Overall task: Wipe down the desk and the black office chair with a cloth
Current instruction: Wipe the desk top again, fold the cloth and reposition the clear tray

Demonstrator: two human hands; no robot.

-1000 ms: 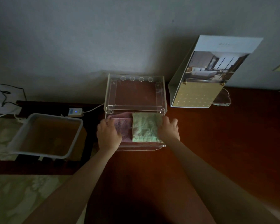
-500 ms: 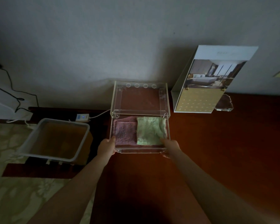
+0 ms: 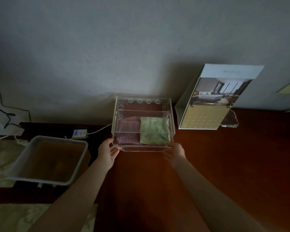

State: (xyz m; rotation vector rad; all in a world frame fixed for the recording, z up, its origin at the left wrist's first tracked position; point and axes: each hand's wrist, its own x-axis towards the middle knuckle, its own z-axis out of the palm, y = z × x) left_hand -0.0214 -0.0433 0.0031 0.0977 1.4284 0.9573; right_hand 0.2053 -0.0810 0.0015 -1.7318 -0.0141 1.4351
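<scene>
Green cloth (image 3: 155, 130) inside clear drawer (image 3: 144, 149), just beyond left hand (image 3: 107, 153) and right hand (image 3: 175, 153), fingers pinching drawer's front corners.

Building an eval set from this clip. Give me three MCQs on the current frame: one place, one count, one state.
1. Where does the white bin stand?
A) left of the clear case
B) on top of it
C) right of it

2. How many cloths lie in the drawer?
A) one
B) two
C) four

3. The green cloth is:
A) held in a hand
B) draped over the case
C) folded in the drawer

Answers:
1 A: the bin shows left of the case.
2 B: a purple cloth lies beside the green one.
3 C: the left hand and right hand are at the drawer's front corners, off the cloths.
</scene>
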